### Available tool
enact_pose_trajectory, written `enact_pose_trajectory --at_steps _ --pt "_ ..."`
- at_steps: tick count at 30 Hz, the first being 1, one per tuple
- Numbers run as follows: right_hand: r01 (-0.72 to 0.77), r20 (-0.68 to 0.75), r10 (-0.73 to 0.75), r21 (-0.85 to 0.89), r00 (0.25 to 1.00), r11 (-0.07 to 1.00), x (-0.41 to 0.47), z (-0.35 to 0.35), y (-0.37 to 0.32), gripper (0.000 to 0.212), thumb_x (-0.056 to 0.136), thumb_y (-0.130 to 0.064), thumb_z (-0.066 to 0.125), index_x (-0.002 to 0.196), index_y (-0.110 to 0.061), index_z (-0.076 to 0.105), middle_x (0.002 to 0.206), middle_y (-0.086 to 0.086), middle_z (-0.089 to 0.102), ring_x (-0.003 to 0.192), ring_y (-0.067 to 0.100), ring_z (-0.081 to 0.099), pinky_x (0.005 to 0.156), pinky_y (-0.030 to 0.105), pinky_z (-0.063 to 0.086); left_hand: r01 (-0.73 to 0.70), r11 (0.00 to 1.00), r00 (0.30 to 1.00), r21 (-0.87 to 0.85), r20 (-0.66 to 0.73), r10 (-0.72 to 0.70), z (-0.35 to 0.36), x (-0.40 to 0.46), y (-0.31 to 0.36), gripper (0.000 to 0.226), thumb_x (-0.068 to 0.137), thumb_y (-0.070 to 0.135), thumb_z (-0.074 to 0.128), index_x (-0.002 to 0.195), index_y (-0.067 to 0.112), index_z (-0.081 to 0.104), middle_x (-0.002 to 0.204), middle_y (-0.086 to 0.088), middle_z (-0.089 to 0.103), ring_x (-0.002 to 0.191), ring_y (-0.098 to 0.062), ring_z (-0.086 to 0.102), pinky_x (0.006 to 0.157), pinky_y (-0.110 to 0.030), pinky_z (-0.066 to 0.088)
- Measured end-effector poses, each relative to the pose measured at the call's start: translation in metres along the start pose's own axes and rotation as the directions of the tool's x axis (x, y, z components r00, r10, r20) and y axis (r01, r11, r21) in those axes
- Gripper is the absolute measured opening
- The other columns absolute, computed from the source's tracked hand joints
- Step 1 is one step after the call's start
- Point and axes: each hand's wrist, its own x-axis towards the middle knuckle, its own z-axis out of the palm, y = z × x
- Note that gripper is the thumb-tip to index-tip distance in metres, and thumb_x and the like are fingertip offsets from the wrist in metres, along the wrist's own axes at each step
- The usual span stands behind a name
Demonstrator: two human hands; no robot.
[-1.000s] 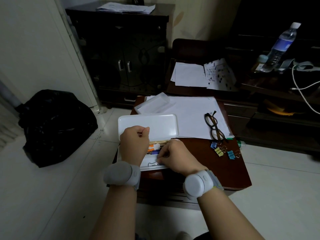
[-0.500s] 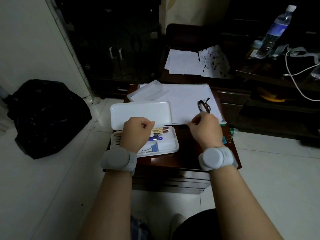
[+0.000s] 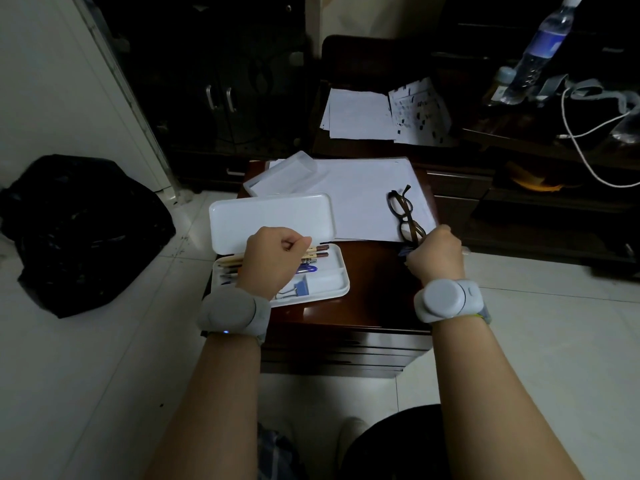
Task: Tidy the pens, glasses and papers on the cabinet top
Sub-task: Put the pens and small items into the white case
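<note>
Left hand [image 3: 275,259]: a loose fist over the open pen case [image 3: 325,284]; whether the curled fingers hold anything I cannot tell.
Right hand [image 3: 437,252]: curled at the near end of the glasses [image 3: 406,216]; something dark and bluish shows under its thumb side, but what it pinches, if anything, I cannot tell.
Pens [image 3: 317,249]: already in the case tray, just beyond and under the left fist; long axis left to right, tips toward the right hand.
Clip [image 3: 299,289]: in the tray, on the wrist side of the left fist.
Glasses: unfolded on the papers [image 3: 360,199], running away from the right knuckles; long axis near to far, one temple arm sticking out at the far end.
Done, I judge: pens gathered.
Left: lid [image 3: 272,216] stands open beyond the left fist; glasses not put away; papers not squared, with a clear box [image 3: 282,173] on their far left corner.
</note>
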Motion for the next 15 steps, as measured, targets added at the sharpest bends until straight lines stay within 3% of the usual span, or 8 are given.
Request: enact_pose_trajectory --at_steps 4,7,9,11,15 --pt "-0.011 0.036 0.013 -0.042 0.999 0.999 0.002 0.003 0.003 0.044 0.087 -0.003 0.052 0.128 0.009 0.043 0.127 0.026 0.052 0.117 0.039 0.053 0.092 0.04 0.046 0.01 0.999 1.0 -0.043 -0.005 -0.011 -0.001 0.0 0.0 0.023 0.088 0.02 0.063 0.087 -0.001 0.073 0.078 -0.014 0.071 0.073 -0.026 0.066 0.078 -0.033 0.054" --pt "0.057 0.146 -0.057 0.0 0.988 0.998 0.004 -0.002 0.003 0.025 0.082 -0.005 0.061 0.106 0.003 0.06 0.105 0.021 0.065 0.09 0.026 0.065 0.073 0.027 0.052 0.027 0.996 1.0 -0.085 0.011 -0.026 -0.002 -0.001 0.0 0.02 0.088 0.019 0.063 0.087 0.002 0.073 0.078 -0.01 0.071 0.068 -0.017 0.065 0.073 -0.024 0.054" --pt "0.044 0.292 -0.096 0.178 0.952 0.983 0.001 -0.006 -0.005 0.014 0.079 -0.005 0.071 0.087 -0.003 0.061 0.085 0.016 0.067 0.061 0.01 0.066 0.059 0.017 0.054 0.039 0.991 0.996 -0.13 0.086 -0.028 -0.004 -0.002 0.001 0.014 0.087 0.016 0.064 0.09 0.005 0.072 0.079 -0.004 0.07 0.068 -0.007 0.063 0.069 -0.012 0.051" --pt "-0.052 0.415 -0.157 0.451 0.896 0.891 -0.008 -0.01 -0.014 0.018 0.076 0.0 0.074 0.084 -0.003 0.059 0.079 0.016 0.065 0.047 0.008 0.064 0.052 0.016 0.055 0.065 0.977 0.973 -0.204 0.23 -0.017 -0.005 -0.003 0.003 0.015 0.086 0.013 0.065 0.099 0.007 0.07 0.088 -0.004 0.07 0.077 -0.009 0.066 0.073 -0.012 0.052" --pt "-0.121 0.527 -0.31 0.632 0.792 0.765 -0.028 -0.009 -0.028 0.019 0.079 0.004 0.069 0.096 0.006 0.06 0.074 0.014 0.063 0.052 0.01 0.062 0.054 0.012 0.054 0.062 0.96 0.908 -0.274 0.414 0.059 -0.002 -0.006 0.008 0.029 0.085 0.01 0.065 0.115 0.008 0.064 0.109 -0.006 0.067 0.096 -0.013 0.065 0.085 -0.015 0.051"
